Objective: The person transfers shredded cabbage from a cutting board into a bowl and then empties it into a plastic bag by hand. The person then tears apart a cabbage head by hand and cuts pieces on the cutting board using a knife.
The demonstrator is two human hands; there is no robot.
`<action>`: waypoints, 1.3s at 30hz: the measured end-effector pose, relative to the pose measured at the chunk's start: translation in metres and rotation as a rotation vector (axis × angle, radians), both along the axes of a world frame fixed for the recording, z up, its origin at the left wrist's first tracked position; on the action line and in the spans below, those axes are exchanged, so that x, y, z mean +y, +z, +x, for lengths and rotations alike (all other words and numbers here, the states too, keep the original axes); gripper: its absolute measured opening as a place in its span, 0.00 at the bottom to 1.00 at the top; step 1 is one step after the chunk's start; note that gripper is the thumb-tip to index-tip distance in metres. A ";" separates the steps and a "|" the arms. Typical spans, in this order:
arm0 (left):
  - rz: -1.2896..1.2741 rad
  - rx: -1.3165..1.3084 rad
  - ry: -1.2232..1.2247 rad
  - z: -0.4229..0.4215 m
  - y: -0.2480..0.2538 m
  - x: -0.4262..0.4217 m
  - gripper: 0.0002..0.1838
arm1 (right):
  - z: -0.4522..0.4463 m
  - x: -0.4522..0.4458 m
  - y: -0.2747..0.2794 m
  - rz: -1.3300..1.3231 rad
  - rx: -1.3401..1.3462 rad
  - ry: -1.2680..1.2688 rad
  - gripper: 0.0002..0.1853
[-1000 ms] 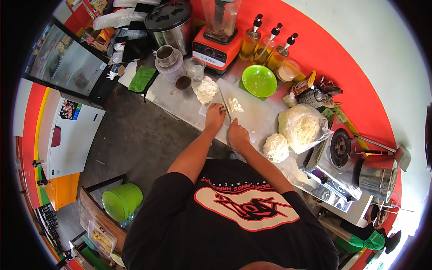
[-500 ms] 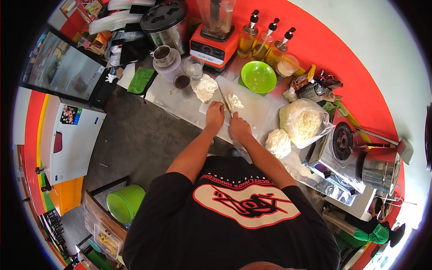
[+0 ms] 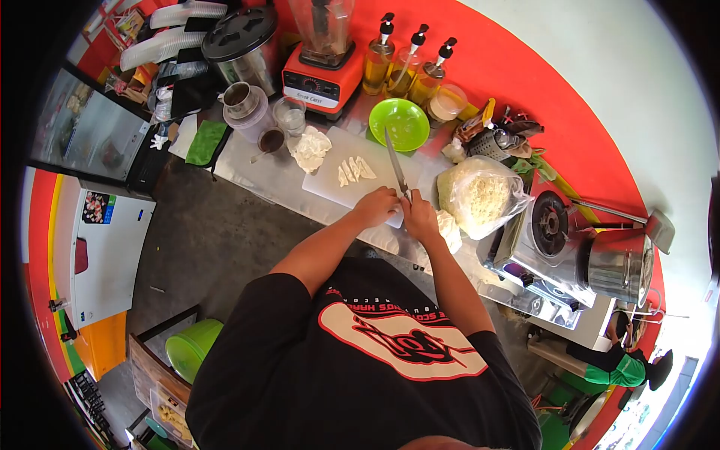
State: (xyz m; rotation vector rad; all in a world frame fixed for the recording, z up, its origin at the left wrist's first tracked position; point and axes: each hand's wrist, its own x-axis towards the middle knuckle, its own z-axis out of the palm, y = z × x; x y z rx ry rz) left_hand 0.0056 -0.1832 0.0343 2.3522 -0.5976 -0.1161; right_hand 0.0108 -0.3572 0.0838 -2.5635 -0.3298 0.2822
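Note:
In my right hand [image 3: 421, 217] is the handle of a long kitchen knife [image 3: 396, 161], its blade pointing away toward the green plate [image 3: 401, 112]. My left hand [image 3: 377, 206] is closed near the knife's handle end; what its fingers hold, if anything, is hidden. Both hands are over the near right corner of the white cutting board [image 3: 337, 142]. White cut strips [image 3: 355, 171] lie side by side on the board. A crumpled white mass [image 3: 310, 150] sits at the board's left edge, and another white lump [image 3: 448, 231] is partly hidden behind my right hand.
A plastic bag of pale shreds [image 3: 480, 196] stands right of the board, beside a gas stove [image 3: 551, 225] and a steel pot [image 3: 621, 266]. Behind are a red blender [image 3: 319, 82] and pump bottles [image 3: 379, 64]. A cup of dark liquid [image 3: 271, 139] stands left. Another person [image 3: 619, 367] is far right.
My hands and the knife have shifted right, off the cut pieces, which now show as separate strips. The knife has swung toward the green plate, and the whole view has turned slightly.

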 end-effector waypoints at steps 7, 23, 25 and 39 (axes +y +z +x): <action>-0.039 -0.058 0.096 0.004 0.006 0.009 0.07 | -0.001 0.002 -0.004 0.032 -0.004 0.021 0.15; -0.185 -0.129 0.558 -0.017 -0.006 0.108 0.06 | -0.004 0.057 -0.008 -0.208 0.149 0.020 0.16; -0.136 -0.189 0.535 -0.016 -0.005 0.107 0.06 | -0.004 0.066 -0.009 -0.238 0.152 0.050 0.17; -0.295 -0.047 0.595 -0.023 -0.004 0.110 0.04 | 0.006 0.100 -0.012 -0.181 0.081 0.076 0.19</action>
